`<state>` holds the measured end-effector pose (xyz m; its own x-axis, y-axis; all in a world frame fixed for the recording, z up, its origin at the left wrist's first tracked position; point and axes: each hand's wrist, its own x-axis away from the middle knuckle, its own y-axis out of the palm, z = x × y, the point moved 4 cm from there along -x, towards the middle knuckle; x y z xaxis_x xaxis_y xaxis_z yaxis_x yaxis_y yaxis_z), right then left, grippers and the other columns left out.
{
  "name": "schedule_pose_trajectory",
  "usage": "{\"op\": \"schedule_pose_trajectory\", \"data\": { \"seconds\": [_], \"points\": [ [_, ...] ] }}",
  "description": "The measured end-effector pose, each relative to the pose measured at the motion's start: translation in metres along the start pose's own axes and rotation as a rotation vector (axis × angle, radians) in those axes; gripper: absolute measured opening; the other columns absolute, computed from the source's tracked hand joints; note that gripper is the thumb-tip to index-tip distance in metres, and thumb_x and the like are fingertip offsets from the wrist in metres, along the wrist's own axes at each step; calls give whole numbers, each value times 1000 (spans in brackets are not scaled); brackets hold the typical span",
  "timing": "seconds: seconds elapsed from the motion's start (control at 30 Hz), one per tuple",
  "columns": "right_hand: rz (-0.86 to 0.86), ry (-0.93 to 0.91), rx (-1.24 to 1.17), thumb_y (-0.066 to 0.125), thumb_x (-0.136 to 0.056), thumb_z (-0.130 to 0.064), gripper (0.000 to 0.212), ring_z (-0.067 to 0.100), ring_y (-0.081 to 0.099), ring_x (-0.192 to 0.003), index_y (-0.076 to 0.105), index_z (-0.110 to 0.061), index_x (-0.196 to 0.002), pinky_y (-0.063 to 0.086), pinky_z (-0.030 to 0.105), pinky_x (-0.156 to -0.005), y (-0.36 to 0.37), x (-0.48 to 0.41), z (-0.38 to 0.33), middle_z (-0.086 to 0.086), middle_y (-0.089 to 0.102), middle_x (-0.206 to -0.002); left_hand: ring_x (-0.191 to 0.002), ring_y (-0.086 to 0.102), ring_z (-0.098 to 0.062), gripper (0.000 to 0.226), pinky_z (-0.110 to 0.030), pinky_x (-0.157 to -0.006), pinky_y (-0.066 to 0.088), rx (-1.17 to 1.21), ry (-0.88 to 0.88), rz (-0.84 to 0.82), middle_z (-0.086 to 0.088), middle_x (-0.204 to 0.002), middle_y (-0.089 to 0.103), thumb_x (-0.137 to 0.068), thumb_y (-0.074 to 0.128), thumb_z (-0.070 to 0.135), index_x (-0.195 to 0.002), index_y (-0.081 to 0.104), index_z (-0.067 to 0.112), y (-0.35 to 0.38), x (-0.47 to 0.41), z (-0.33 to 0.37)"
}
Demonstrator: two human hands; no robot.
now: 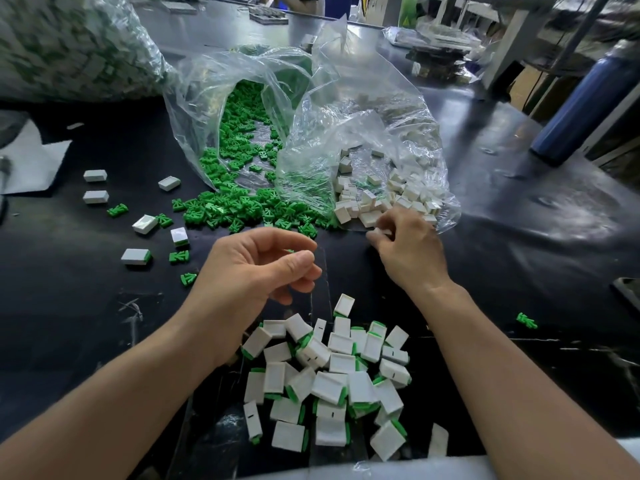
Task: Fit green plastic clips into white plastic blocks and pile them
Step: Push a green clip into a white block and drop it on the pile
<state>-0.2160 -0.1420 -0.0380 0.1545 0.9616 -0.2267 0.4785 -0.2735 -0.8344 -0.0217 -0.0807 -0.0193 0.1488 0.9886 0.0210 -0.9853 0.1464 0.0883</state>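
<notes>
Hands | my left hand (259, 271) curls round small green plastic clip (290, 251) | my right hand (408, 251) pinches white rectangular plastic block (380, 232) | risk: could snag clear plastic bag (363, 140) and spill it

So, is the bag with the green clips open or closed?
Open. The bag lies on its side and green clips spill from its mouth onto the black table.

The left hand (256, 268) and right hand (408, 251) are bare, as are both forearms (121, 386) to the frame's edge. A strip of pale cloth (381, 469) shows along the bottom edge.
</notes>
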Motion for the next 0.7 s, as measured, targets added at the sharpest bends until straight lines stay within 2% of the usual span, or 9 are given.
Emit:
{"op": "schedule_pose_trajectory", "data": {
  "seconds": [0.1, 0.17, 0.23, 0.3, 0.4, 0.5, 0.53, 0.6, 0.7],
  "points": [
    [-41, -19, -311, 66, -84, -25, 3, 0, 55, -69, 65, -23, -82, 42, 17, -68, -4, 8, -16, -11, 60, -73, -59, 66, -9, 17, -16, -47, 48, -12, -2, 72, -1, -73, 73, -72, 68, 8, -85, 67, 19, -4, -3, -3],
    [-116, -80, -471, 64, -85, -23, 7, -6, 53, -64, 66, -26, -79, 43, 10, -65, -4, 18, -34, -15, 60, -70, -62, 66, -6, 25, -15, -49, 49, -41, -1, 128, 5, -76, 73, -75, 69, 2, -88, 66, 23, -9, -5, -4],
    [-197, -150, -558, 63, -86, -20, 6, -2, 55, -69, 66, -24, -83, 48, 15, -70, 0, 31, -49, -10, 63, -75, -65, 65, -3, 31, -15, -51, 50, -71, -1, 147, 8, -79, 73, -73, 71, 0, -90, 66, 25, -10, -6, -5],
    [-251, -188, -609, 65, -85, -18, 8, 9, 58, -72, 60, -22, -80, 51, 29, -72, 3, 41, -60, -1, 64, -78, -66, 66, -4, 32, -16, -52, 51, -85, 2, 117, 8, -82, 73, -70, 72, 0, -89, 66, 25, -9, -6, -5],
    [-304, -199, -642, 64, -86, -19, 10, 23, 62, -72, 59, -18, -77, 53, 42, -70, 7, 48, -66, 9, 66, -76, -62, 65, -3, 24, -15, -49, 49, -96, 15, 53, 5, -76, 73, -67, 73, 5, -84, 69, 22, -5, -3, -3],
    [-326, -152, -692, 55, -92, -22, 18, 9, 60, -59, 60, -18, -75, 48, 28, -58, 7, 46, -63, -2, 64, -65, -59, 63, -2, 24, -14, -49, 48, -126, 42, 96, 5, -69, 72, -71, 72, -2, -79, 69, 20, -6, -4, -3],
    [-313, -127, -698, 53, -93, -23, 21, 8, 59, -59, 61, -16, -75, 46, 26, -57, 7, 45, -61, -3, 64, -65, -60, 62, -4, 27, -15, -50, 49, -118, 51, 137, 5, -69, 71, -73, 70, -5, -79, 69, 21, -8, -5, -3],
    [-256, -145, -570, 52, -93, -23, 22, 15, 59, -66, 65, -12, -79, 47, 32, -63, 7, 43, -58, 4, 65, -73, -68, 63, -11, 30, -16, -52, 52, -51, 59, 222, 1, -74, 68, -75, 66, -9, -81, 67, 20, -15, -7, -3],
    [-290, -316, -231, 51, -93, -19, 22, 17, 52, -100, 66, -14, -108, 39, 28, -87, 14, 47, -64, 4, 61, -107, -69, 67, -14, 29, -15, -52, 51, 63, 57, 274, -5, -79, 64, -77, 60, -12, -84, 65, 16, -21, -9, -2]
  ]
}}
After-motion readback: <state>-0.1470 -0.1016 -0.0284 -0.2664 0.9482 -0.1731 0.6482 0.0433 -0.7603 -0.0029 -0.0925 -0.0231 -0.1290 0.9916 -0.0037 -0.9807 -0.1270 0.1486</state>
